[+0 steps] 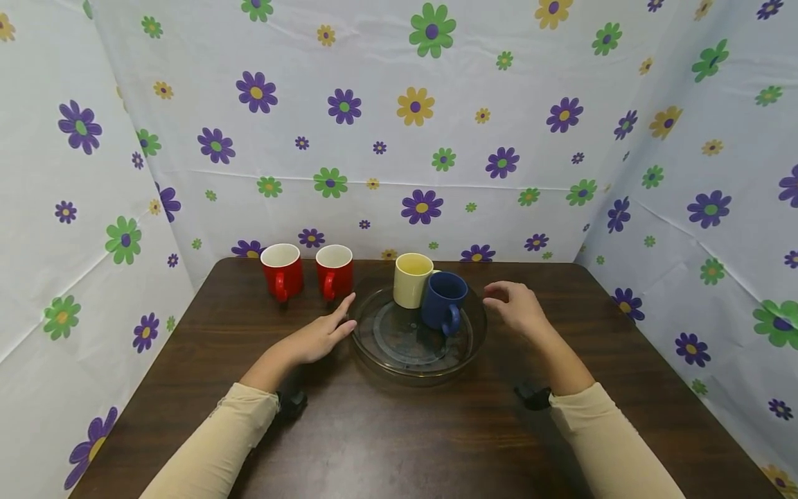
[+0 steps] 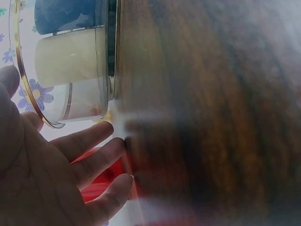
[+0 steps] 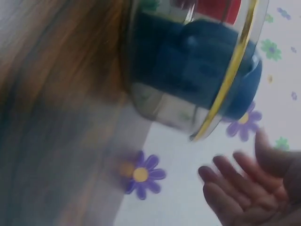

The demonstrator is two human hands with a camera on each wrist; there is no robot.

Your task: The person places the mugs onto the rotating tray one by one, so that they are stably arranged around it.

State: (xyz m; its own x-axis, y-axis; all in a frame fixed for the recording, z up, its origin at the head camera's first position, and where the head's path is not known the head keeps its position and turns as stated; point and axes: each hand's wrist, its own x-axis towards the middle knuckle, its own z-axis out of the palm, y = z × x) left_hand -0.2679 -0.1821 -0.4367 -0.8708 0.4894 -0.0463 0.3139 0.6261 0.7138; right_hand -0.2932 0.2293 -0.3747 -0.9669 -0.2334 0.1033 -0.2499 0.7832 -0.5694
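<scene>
left hand (image 1: pixel 314 338) and right hand (image 1: pixel 519 306), fingers apart, flank the glass bowl (image 1: pixel 411 375); only the head view sees into its yellow mug (image 1: pixel 408 290).

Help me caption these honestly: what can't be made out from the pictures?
Head view: most of the handle of the yellow mug, hidden by the blue mug.
Left wrist view: much of a red mug, covered by the left hand.
Right wrist view: part of the right hand, cut off by the right edge.
Right wrist view: the grain of the tabletop, lost to blur.
</scene>
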